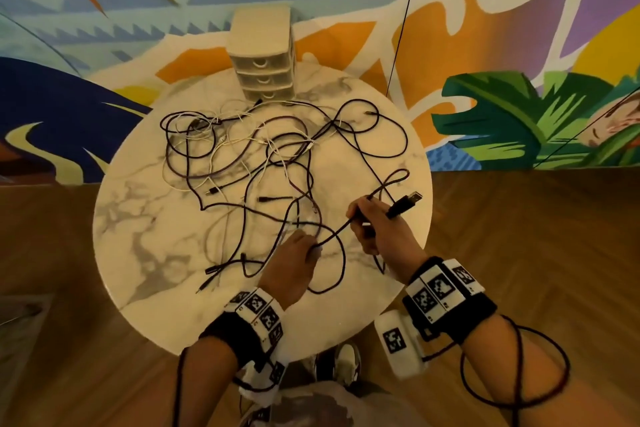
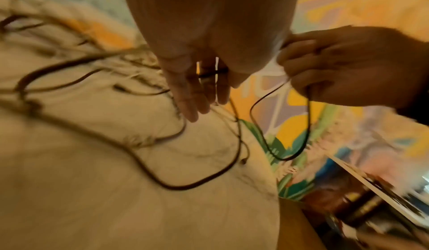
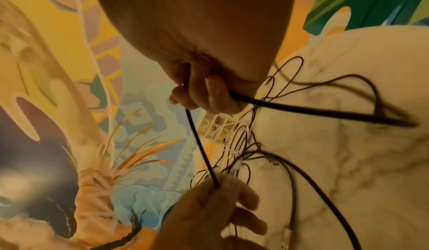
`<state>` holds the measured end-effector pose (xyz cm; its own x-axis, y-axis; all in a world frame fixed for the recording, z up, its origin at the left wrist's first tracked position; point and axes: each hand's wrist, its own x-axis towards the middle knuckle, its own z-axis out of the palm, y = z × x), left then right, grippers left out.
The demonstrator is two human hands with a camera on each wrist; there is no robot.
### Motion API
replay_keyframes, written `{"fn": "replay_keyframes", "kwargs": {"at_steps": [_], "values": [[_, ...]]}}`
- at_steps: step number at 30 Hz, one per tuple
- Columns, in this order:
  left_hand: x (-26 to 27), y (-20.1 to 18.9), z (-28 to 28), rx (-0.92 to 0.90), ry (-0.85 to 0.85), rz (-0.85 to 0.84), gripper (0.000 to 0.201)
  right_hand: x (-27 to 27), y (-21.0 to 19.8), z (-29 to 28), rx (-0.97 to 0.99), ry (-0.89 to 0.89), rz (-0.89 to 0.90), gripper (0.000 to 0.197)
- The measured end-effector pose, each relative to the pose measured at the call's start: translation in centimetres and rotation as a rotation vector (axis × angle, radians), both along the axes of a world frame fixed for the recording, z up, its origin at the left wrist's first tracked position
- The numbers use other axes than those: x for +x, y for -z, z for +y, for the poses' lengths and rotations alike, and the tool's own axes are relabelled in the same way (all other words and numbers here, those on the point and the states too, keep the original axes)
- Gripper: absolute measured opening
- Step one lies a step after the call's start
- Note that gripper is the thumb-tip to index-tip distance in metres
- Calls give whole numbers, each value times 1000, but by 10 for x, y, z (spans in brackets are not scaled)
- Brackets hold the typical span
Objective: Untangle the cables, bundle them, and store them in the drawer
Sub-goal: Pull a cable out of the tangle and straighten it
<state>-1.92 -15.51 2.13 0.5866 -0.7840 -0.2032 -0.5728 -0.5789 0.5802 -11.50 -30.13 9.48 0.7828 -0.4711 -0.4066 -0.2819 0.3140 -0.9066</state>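
Note:
A tangle of dark and white cables (image 1: 242,156) is spread over a round marble table (image 1: 138,218). My right hand (image 1: 367,218) grips one black cable (image 1: 336,232) just behind its USB plug (image 1: 414,198), a little above the table's right side. In the right wrist view its curled fingers (image 3: 204,92) wrap that black cable (image 3: 199,144). My left hand (image 1: 311,248) pinches the same cable lower down, seen as the left hand (image 3: 220,195) at the bottom of that view. A loop of it rises behind the right hand. A small beige drawer unit (image 1: 265,69) stands at the far edge, its drawers closed.
The table stands on a wooden floor (image 1: 519,253) before a painted mural wall. A thin black cord (image 1: 405,17) hangs down past the table's far right. A shoe (image 1: 346,360) shows under the near rim. Several loose plugs lie among the cables.

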Motion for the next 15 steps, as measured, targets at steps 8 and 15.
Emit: {"fn": "replay_keyframes", "kwargs": {"at_steps": [8, 15], "values": [[63, -15, 1, -241, -134, -182, 7, 8, -17, -15, -69, 222, -170, 35], [97, 4, 30, -216, -269, -166, 17, 22, -45, -36, -42, 468, -352, 32]]}}
